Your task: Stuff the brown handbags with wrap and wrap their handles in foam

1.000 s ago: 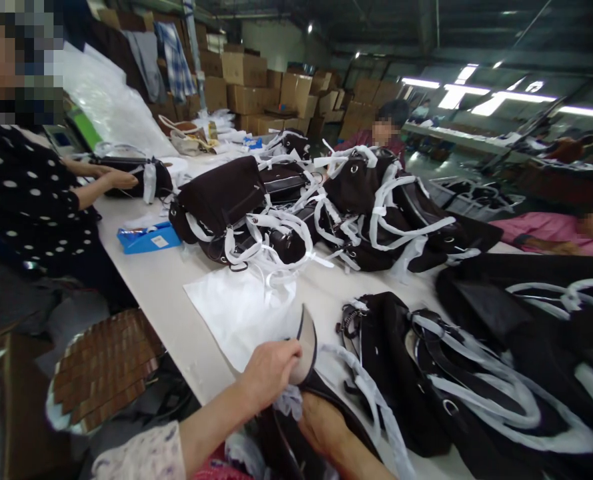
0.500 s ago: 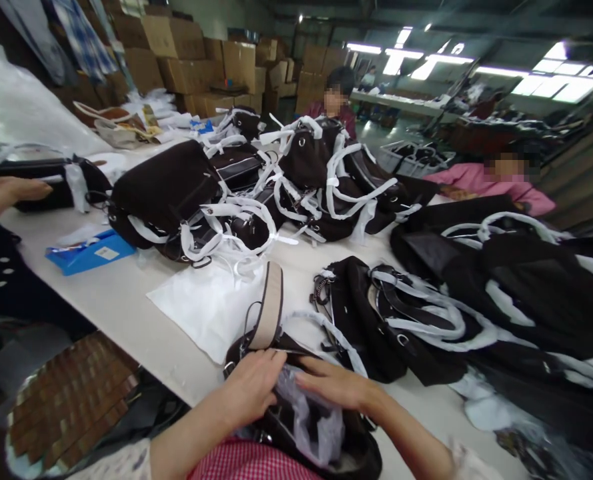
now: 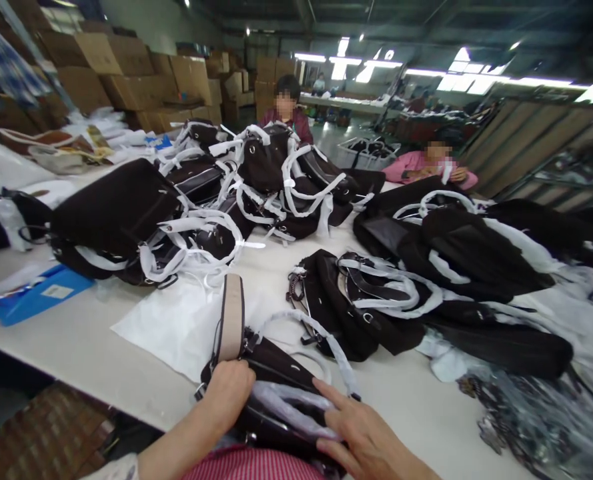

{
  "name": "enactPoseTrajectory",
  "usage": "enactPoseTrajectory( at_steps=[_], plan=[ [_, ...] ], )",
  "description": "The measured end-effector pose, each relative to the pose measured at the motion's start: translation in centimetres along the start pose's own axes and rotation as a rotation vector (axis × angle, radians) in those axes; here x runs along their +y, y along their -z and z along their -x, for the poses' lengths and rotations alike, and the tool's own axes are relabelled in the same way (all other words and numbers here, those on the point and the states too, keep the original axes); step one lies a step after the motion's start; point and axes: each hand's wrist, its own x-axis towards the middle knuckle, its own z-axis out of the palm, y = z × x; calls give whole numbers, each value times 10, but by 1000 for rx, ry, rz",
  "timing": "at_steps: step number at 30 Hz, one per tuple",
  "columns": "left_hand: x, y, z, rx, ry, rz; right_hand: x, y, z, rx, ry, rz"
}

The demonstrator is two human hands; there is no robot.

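Observation:
A dark brown handbag lies at the near edge of the white table, right in front of me. Its beige strap stands up from the left end. White plastic stuffing shows in its open top. My left hand grips the bag's left end at the base of the strap. My right hand rests flat, fingers spread, on the plastic and the bag's right side.
Piles of dark bags with white-wrapped handles cover the table's middle and right. A white sheet and a blue packet lie at left. Two other people sit at the far side. Cardboard boxes stack behind.
The view has swung right. The bag has come fully onto the table edge. My right hand has come out of the bag's mouth and now lies flat on top.

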Motion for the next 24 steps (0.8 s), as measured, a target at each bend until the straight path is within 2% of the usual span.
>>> enactPoseTrajectory(
  at_steps=[3, 6, 9, 11, 13, 16, 18, 21, 24],
  plan=[
    [8, 11, 10, -34, -6, -17, 5, -16, -1, 88, -7, -5],
    [25, 30, 18, 1, -173, 117, -1, -22, -5, 71, 42, -2],
    [51, 44, 15, -75, -419, 326, -2, -11, 2, 38, 165, -155],
    [65, 45, 8, -125, -491, 358, 6, 4, 12, 80, 202, -315],
    [73, 41, 3, -83, -523, 348, 18, 17, 22, 184, 101, -401],
    [75, 33, 1, 1, -543, 312, 35, 16, 28, 357, -192, -237],
    [74, 31, 1, 17, -525, 272, 40, 0, 25, 339, -301, -64],
    [76, 35, 0, -4, -521, 207, 39, -25, 13, 199, -316, 6],
    [82, 36, -6, -9, -543, 140, 29, -21, 4, 205, -259, -47]
  ],
)
